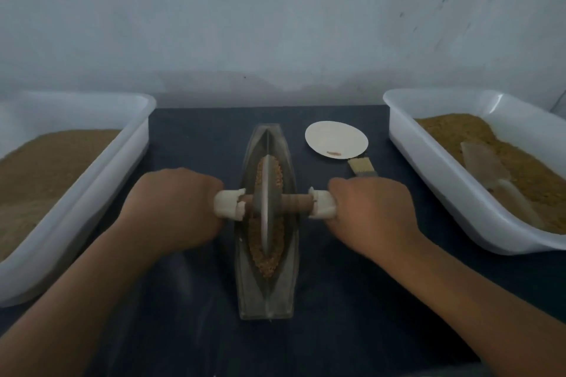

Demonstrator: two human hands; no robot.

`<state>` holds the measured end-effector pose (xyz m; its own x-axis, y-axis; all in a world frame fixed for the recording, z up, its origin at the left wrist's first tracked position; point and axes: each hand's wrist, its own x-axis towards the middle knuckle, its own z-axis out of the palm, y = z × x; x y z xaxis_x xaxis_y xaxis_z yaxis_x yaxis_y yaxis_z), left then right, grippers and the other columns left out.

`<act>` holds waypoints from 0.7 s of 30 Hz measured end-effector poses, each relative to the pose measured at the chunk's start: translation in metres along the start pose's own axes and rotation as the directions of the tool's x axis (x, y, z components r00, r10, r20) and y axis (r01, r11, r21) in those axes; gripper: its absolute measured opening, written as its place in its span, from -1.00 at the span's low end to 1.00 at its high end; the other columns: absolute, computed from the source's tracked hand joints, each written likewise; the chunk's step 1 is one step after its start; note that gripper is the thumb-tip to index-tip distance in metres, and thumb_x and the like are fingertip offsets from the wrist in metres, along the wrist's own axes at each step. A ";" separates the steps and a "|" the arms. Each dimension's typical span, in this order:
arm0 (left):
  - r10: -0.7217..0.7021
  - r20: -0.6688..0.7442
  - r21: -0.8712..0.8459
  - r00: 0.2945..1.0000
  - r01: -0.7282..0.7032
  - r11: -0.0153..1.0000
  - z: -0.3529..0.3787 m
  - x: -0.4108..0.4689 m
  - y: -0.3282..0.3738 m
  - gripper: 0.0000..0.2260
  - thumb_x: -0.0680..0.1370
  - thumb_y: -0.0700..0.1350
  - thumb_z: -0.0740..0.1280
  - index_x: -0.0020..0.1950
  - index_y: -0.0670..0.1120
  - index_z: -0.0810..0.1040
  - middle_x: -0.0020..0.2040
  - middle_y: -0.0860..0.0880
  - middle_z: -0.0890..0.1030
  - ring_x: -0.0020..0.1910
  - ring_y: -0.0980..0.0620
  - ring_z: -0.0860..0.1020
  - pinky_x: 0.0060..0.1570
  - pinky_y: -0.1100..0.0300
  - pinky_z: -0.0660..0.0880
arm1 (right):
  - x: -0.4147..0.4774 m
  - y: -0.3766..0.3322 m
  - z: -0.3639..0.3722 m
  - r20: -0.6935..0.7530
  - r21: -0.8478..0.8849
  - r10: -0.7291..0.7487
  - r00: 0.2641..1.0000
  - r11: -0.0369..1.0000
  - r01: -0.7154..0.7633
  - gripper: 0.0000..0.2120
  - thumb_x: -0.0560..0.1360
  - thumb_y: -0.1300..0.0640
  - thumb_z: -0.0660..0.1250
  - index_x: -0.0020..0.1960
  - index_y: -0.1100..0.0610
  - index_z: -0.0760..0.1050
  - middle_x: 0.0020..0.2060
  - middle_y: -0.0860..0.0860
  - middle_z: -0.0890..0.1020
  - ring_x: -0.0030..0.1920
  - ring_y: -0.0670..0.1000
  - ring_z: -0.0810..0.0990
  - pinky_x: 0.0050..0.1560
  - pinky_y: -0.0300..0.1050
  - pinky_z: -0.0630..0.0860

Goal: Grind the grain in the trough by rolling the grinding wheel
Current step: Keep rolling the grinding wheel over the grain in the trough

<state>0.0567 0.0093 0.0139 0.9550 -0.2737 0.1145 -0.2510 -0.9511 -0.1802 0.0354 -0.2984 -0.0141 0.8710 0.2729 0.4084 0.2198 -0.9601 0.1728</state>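
Evenly, or we spill — left hand (pixel 171 208) and right hand (pixel 372 208) clench the handles (pixel 321 204) of the grinding wheel (pixel 267 190); a tilt could fling grain (pixel 271 257) off the trough (pixel 266 300).

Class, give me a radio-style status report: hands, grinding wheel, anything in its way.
Left hand gripping the axle's left white handle, right hand the right one. Grinding wheel upright midway along the trough, in the grain. Nothing blocks its run.

Two hands were counted: one left hand (pixel 171 208) and one right hand (pixel 370 211). There was one long grey boat-shaped metal trough (pixel 269 294), one grey disc-shaped grinding wheel (pixel 266 202), two white rectangular plastic tubs (pixel 76 208) (pixel 444 193), one round white plate (pixel 337 138) and one pale-bristled brush (pixel 361 166).
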 end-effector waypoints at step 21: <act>0.010 -0.148 -0.014 0.989 -0.012 1.000 0.018 0.026 -0.007 -0.76 0.37 0.31 0.22 -0.29 0.17 0.46 -0.39 0.16 0.49 -0.39 0.14 0.48 -0.41 0.23 0.28 | 0.012 -0.003 0.005 -0.040 -0.068 0.018 0.999 0.997 -0.021 -0.78 0.40 -0.09 0.43 -0.26 -0.02 0.44 -0.47 -0.07 0.45 -0.51 0.02 0.39 -0.50 -0.21 0.18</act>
<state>0.0859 0.0120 0.0004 0.9185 -0.3017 0.2555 -0.2651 -0.9494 -0.1683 0.0475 -0.2923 -0.0145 0.8563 0.2580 0.4474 0.1715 -0.9592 0.2250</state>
